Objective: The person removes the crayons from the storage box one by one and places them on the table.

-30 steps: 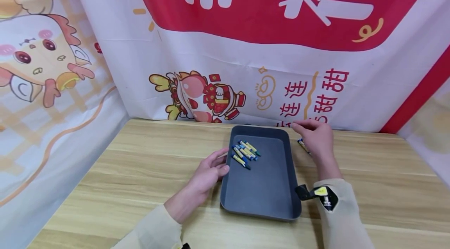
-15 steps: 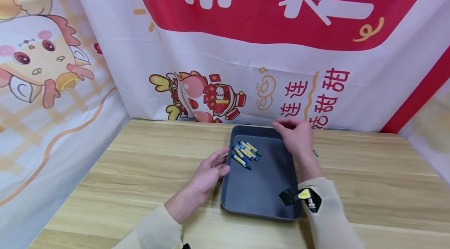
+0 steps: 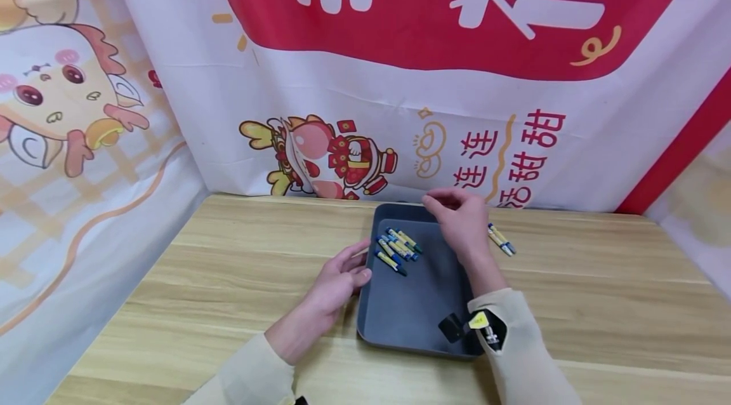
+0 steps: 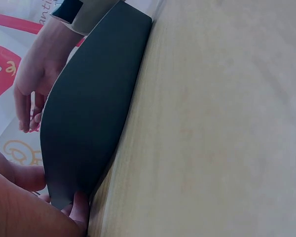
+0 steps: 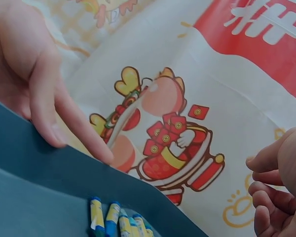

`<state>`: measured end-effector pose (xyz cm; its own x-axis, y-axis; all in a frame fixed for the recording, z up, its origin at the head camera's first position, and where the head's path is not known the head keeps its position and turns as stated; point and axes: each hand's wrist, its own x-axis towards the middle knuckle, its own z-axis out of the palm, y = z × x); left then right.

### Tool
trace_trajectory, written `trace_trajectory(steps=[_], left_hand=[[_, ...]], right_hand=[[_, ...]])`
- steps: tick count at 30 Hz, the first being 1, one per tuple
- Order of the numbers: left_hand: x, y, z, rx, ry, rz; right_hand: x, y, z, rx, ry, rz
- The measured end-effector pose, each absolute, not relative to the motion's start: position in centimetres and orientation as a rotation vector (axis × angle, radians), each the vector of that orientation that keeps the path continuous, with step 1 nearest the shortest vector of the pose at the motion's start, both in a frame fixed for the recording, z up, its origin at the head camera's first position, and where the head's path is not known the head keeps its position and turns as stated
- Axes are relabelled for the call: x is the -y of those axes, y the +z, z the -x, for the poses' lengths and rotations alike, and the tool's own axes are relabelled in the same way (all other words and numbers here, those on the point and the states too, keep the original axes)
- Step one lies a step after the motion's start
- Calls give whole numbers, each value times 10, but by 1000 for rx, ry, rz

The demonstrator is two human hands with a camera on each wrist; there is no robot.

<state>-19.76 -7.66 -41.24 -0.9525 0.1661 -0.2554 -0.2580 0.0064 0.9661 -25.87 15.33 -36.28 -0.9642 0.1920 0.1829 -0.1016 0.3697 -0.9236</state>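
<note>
Matte dark rectangular tray on wood-grain table holds paper-wrapped crayons. Left hand, fingers relaxed, steadies its rim. Right hand hovers above, curled, apparently empty; two crayons on the table.

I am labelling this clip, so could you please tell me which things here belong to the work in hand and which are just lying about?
In the work:
- grey tray
- crayons in the tray
- crayons on the table
- left hand, touching the tray's side
- right hand, above the tray

Lying about:
- cartoon banner
- wooden table
</note>
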Motion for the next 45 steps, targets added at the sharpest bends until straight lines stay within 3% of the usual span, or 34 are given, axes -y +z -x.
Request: trace_trajectory(steps=[45], left_hand=[[77,-415,200,-1959,2057,49]], right_hand=[[-136,-395,268,2807,1514,155]])
